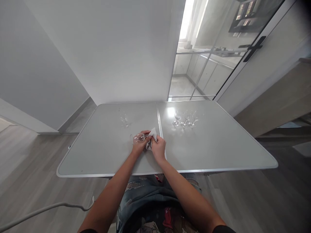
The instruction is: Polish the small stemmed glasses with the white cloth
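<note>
A clear stemmed wine glass (138, 138) lies tilted on its side in my left hand (139, 145), its bowl pointing left. My fingers wrap around it near the stem. My right hand (159, 147) pinches a crumpled white cloth or tissue (152, 133) against the glass's foot end, which the cloth and fingers partly hide. Both hands are close together above the table's middle, just left of the seam. Farther back on the left, another clear glass (125, 121) rests on the table; its outline is faint.
The grey folding table (213, 145) has a metal rim and a central seam (159, 118). Three stemmed glasses (185, 123) stand grouped right of the seam. A white wall (131, 58) and a glazed door (201, 74) rise behind. A pale cable (60, 204) runs at lower left.
</note>
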A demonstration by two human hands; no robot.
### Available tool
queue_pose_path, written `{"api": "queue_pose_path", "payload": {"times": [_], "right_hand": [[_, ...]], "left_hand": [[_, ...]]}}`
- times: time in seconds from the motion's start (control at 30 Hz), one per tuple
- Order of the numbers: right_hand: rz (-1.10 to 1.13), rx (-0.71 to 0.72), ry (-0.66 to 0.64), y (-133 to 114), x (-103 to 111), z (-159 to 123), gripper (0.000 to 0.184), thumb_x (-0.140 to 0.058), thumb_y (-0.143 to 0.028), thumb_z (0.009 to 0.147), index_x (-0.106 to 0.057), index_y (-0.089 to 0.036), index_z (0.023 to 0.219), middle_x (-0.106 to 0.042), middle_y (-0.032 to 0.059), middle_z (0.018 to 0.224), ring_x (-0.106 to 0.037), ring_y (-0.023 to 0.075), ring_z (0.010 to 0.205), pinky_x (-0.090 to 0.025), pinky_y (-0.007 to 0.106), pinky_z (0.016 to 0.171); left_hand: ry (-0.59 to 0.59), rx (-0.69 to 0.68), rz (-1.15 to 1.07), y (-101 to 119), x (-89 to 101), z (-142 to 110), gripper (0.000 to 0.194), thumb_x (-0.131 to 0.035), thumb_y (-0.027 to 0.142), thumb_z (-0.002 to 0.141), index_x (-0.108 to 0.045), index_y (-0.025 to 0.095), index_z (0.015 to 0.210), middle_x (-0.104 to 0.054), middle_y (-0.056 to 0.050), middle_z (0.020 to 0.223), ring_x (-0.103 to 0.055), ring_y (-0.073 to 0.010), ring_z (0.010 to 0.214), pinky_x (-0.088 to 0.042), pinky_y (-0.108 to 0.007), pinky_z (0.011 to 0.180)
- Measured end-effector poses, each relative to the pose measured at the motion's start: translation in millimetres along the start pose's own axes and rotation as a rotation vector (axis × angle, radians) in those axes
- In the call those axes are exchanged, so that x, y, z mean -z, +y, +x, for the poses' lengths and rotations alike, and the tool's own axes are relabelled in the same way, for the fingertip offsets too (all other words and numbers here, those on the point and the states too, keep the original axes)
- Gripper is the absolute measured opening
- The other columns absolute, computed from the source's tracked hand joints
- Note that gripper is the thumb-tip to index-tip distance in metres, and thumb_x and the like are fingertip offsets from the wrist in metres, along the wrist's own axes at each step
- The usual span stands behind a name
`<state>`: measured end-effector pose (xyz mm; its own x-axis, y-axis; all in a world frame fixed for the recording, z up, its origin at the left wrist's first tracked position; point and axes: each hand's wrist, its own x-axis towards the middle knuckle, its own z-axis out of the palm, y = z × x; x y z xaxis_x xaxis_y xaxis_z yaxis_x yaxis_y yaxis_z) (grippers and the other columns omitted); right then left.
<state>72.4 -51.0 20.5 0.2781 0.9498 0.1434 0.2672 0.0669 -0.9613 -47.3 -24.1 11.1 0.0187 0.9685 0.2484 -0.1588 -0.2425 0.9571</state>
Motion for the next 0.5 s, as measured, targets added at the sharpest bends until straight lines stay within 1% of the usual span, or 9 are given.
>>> {"api": "queue_pose_path", "payload": {"times": [0.1, 0.13, 0.2, 0.27, 0.33, 0.37, 0.4, 0.43, 0.5], "right_hand": [[0.035, 0.010, -0.035, 5.9, 0.6, 3.3, 0.040, -0.061, -0.048, 0.086, -0.057, -0.018, 0.060, -0.043, -0.0033, 0.055, -0.035, 0.0124, 0.058, -0.028, 0.026, 0.055], [0.071, -0.002, -0.062, 9.6, 2.0, 5.2, 0.042, -0.063, -0.052, 0.084, -0.058, -0.018, 0.060, -0.043, -0.0034, 0.055, -0.035, 0.0121, 0.058, -0.028, 0.026, 0.055], [0.170, -0.072, -0.089, 18.2, 7.1, 9.7, 0.046, -0.065, -0.058, 0.080, -0.060, -0.016, 0.062, -0.045, -0.0030, 0.057, -0.038, 0.0123, 0.058, -0.029, 0.025, 0.054], [0.249, -0.160, -0.014, 25.4, 14.2, 14.0, 0.047, -0.063, -0.061, 0.080, -0.064, -0.015, 0.069, -0.050, -0.0019, 0.059, -0.042, 0.0135, 0.059, -0.032, 0.025, 0.054], [0.257, -0.180, 0.135, 27.7, 20.2, 17.2, 0.043, -0.061, -0.058, 0.083, -0.065, -0.016, 0.076, -0.056, -0.0002, 0.064, -0.046, 0.0148, 0.062, -0.037, 0.025, 0.057], [0.246, -0.158, 0.197, 26.5, 21.4, 18.0, 0.039, -0.060, -0.054, 0.085, -0.065, -0.016, 0.079, -0.059, 0.0006, 0.067, -0.048, 0.0152, 0.065, -0.039, 0.025, 0.060], [0.241, -0.131, 0.227, 23.8, 21.0, 18.3, 0.034, -0.059, -0.050, 0.086, -0.065, -0.017, 0.081, -0.062, 0.0010, 0.070, -0.050, 0.0154, 0.068, -0.041, 0.025, 0.064], [0.261, -0.113, 0.214, 20.0, 18.9, 18.0, 0.029, -0.059, -0.046, 0.086, -0.065, -0.018, 0.082, -0.063, 0.0011, 0.073, -0.052, 0.0155, 0.070, -0.043, 0.025, 0.066], [0.404, -0.133, 0.092, 11.6, 10.4, 15.3, 0.023, -0.060, -0.041, 0.084, -0.067, -0.018, 0.086, -0.066, 0.0011, 0.077, -0.056, 0.0160, 0.075, -0.046, 0.025, 0.070]], "left_hand": [[0.033, -0.063, -0.001, 3.1, 1.6, 0.5, 0.025, -0.083, 0.035, 0.077, -0.079, 0.021, 0.096, -0.074, -0.010, 0.107, -0.066, -0.0260, 0.110, -0.047, -0.045, 0.107], [0.053, -0.087, -0.008, 3.0, 1.9, 1.3, 0.023, -0.082, 0.037, 0.077, -0.079, 0.021, 0.093, -0.074, -0.010, 0.107, -0.066, -0.0258, 0.111, -0.047, -0.044, 0.107], [0.125, -0.110, -0.049, 0.8, 2.6, 3.1, 0.023, -0.081, 0.039, 0.079, -0.078, 0.020, 0.091, -0.074, -0.010, 0.108, -0.067, -0.0251, 0.109, -0.052, -0.043, 0.101], [0.225, -0.106, -0.110, -2.8, 3.2, 4.7, 0.025, -0.081, 0.042, 0.078, -0.077, 0.021, 0.092, -0.074, -0.009, 0.110, -0.068, -0.0243, 0.107, -0.056, -0.042, 0.094], [0.285, -0.085, -0.147, -5.5, 3.3, 5.1, 0.027, -0.082, 0.043, 0.076, -0.077, 0.021, 0.091, -0.075, -0.009, 0.109, -0.070, -0.0241, 0.104, -0.057, -0.042, 0.092], [0.284, -0.073, -0.144, -6.0, 3.1, 4.8, 0.027, -0.083, 0.042, 0.075, -0.077, 0.021, 0.090, -0.075, -0.009, 0.108, -0.070, -0.0244, 0.103, -0.056, -0.042, 0.093], [0.265, -0.063, -0.126, -5.7, 2.7, 4.2, 0.027, -0.084, 0.042, 0.074, -0.077, 0.020, 0.090, -0.076, -0.009, 0.106, -0.071, -0.0249, 0.103, -0.056, -0.043, 0.095], [0.238, -0.059, -0.099, -4.7, 2.2, 3.4, 0.026, -0.084, 0.041, 0.074, -0.078, 0.021, 0.089, -0.077, -0.009, 0.104, -0.071, -0.0256, 0.104, -0.055, -0.044, 0.097], [0.178, -0.067, -0.031, -1.2, 0.7, 1.3, 0.024, -0.083, 0.040, 0.074, -0.079, 0.022, 0.088, -0.077, -0.009, 0.104, -0.071, -0.0262, 0.106, -0.053, -0.045, 0.101]]}}
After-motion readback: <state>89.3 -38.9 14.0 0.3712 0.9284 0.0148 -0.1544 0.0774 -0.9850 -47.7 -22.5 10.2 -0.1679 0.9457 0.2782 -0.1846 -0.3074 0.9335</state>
